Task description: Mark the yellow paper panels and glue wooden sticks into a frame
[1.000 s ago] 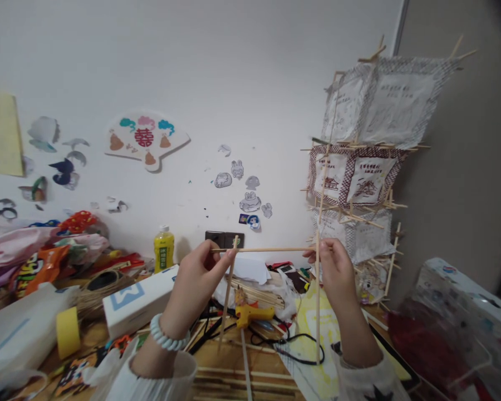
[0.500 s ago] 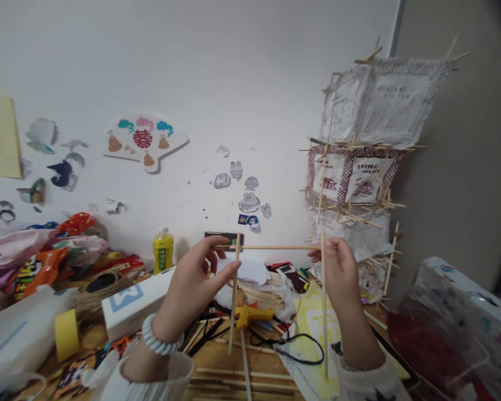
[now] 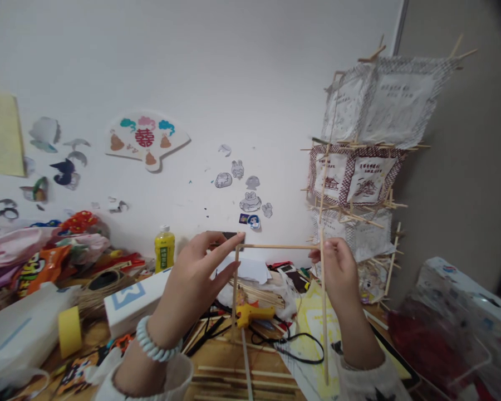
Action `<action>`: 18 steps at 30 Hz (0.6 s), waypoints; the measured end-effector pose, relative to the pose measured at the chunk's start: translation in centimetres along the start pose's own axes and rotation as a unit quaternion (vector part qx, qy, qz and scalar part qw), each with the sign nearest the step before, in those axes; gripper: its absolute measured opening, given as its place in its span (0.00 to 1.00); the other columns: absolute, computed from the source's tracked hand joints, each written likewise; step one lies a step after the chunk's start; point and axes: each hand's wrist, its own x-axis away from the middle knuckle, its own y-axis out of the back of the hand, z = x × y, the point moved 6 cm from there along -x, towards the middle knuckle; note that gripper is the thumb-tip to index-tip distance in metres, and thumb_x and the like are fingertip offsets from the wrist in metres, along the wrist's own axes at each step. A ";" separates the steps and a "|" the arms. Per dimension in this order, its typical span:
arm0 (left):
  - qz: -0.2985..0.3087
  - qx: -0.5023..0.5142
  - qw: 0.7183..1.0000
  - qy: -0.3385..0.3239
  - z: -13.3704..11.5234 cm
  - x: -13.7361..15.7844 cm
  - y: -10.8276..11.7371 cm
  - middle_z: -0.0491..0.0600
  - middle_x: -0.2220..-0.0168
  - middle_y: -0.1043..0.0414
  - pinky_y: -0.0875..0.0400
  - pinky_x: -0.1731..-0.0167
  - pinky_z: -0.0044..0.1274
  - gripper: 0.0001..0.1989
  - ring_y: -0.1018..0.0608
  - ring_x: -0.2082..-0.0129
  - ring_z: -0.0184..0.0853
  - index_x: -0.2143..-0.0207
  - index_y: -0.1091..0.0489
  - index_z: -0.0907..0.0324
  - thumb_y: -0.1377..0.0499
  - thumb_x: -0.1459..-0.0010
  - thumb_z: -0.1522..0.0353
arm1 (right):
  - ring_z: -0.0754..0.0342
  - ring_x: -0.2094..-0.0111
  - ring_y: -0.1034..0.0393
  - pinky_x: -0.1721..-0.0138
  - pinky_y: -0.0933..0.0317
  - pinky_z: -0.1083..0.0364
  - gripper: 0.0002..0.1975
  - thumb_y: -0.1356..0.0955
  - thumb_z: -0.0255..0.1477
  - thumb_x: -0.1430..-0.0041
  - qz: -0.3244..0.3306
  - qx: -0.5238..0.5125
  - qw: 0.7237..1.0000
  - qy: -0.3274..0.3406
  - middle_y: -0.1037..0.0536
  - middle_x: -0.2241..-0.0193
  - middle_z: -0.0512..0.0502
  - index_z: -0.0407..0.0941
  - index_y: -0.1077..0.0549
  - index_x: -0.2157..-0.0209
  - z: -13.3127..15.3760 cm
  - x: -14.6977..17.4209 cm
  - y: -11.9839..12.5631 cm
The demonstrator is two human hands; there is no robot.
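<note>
Three thin wooden sticks form an open frame. A crosspiece stick [image 3: 280,246] runs level between two hanging sticks. My left hand [image 3: 200,273] is at the left corner, with the index fingertip on the top of the left stick [image 3: 234,306] and the thumb against its side. My right hand [image 3: 341,273] pinches the right corner, where the crosspiece meets the longer right stick [image 3: 324,323]. Behind and below the frame, a yellow glue gun [image 3: 254,314] lies on the desk with its black cord [image 3: 309,359].
At the right stands a tall tiered lantern [image 3: 357,172] of sticks and drawn-on paper. A white box [image 3: 136,301], yellow tape roll [image 3: 69,332] and drink bottle [image 3: 164,250] crowd the left. Loose sticks [image 3: 242,379] lie in front; a plastic bag [image 3: 426,340] sits right.
My left index finger has straightened and moved up onto the top of the left stick, which now meets the crosspiece at its end. My right hand keeps its pinch.
</note>
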 end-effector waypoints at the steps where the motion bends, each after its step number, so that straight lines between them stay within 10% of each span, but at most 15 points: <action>1: -0.002 -0.007 1.000 -0.004 0.0 0.0 0.0 0.51 0.59 0.35 0.33 0.63 0.29 0.24 0.30 0.61 0.37 0.43 0.41 0.49 0.45 0.41 0.71 | 0.56 0.78 0.32 0.74 0.39 0.57 0.12 0.39 0.40 0.42 0.000 -0.002 1.000 0.002 0.27 0.80 0.51 0.46 0.37 0.72 0.1 0.0 0.0; 18: -0.043 0.043 0.998 -0.034 0.1 0.2 0.0 0.51 0.62 0.32 0.32 0.64 0.29 0.27 0.31 0.63 0.36 0.43 0.39 0.54 0.41 0.45 0.77 | 0.57 0.80 0.33 0.77 0.41 0.59 0.13 0.38 0.40 0.43 -0.003 -0.005 1.000 0.008 0.27 0.81 0.53 0.46 0.36 0.73 0.9 0.3 0.1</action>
